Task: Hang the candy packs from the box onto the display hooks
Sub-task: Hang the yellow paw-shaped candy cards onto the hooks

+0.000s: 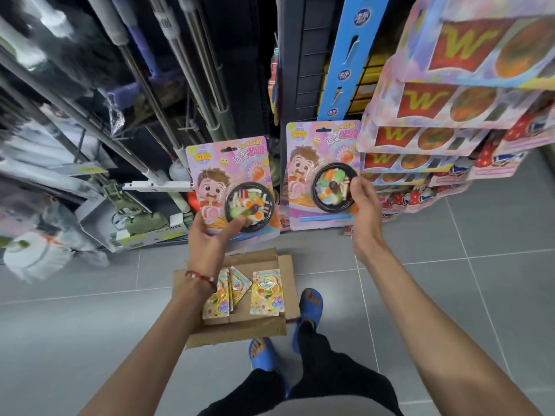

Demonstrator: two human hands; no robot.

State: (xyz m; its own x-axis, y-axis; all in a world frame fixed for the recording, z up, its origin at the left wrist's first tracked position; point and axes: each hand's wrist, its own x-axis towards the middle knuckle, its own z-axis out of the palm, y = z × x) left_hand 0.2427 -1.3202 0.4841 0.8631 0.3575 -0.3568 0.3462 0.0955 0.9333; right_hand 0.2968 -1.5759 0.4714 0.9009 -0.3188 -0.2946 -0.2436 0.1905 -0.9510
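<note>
- The left hand [207, 238] is holding a pink candy pack [210, 172] with a black bowl of sweets.
- The right hand [363, 202] is pinching a second pink pack [300, 159].

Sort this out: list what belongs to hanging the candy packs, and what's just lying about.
Job: left hand gripping the left pink pack; right hand pinching the right pink pack; cardboard box; yellow packs inside it.
Lying about: mop poles; white carton on the floor; blue hanging strip.
</note>
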